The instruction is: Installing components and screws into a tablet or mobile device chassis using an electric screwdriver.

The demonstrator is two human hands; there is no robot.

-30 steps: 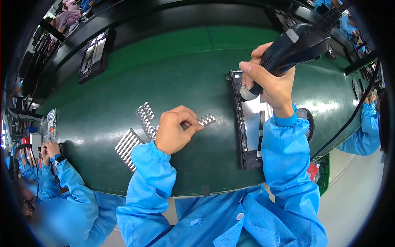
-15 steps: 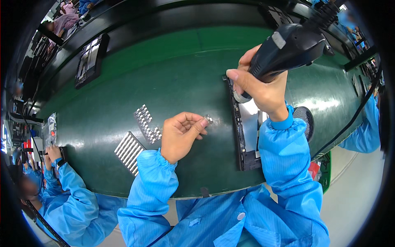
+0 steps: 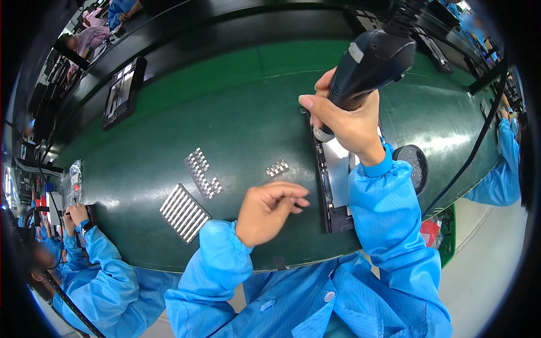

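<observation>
My right hand (image 3: 355,121) is wrapped round a black corded electric screwdriver (image 3: 369,65), tilted over a flat black device frame (image 3: 332,186) with a pale inner panel. Hand and tool hide the frame's upper part, and the screwdriver's tip cannot be made out. Left of the frame, my left hand (image 3: 270,211) hovers with the index finger stretched and the thumb pressed to the other curled fingers. Whatever they pinch, if anything, is hidden. Just beyond it a small strip of black-and-white pieces (image 3: 277,168) lies on the green table (image 3: 248,124).
A larger sheet of small pieces (image 3: 203,172) and a sheet of white strips (image 3: 185,213) lie left. Right of my forearm sits a round black dish (image 3: 412,169). Another device frame (image 3: 124,93) stands far left. A black cable (image 3: 479,138) crosses the right side. A co-worker (image 3: 104,265) sits left.
My left hand has drawn back toward me from the small strip, which now shows in full on the table. My right hand keeps the screwdriver over the frame, slightly further left in view.
</observation>
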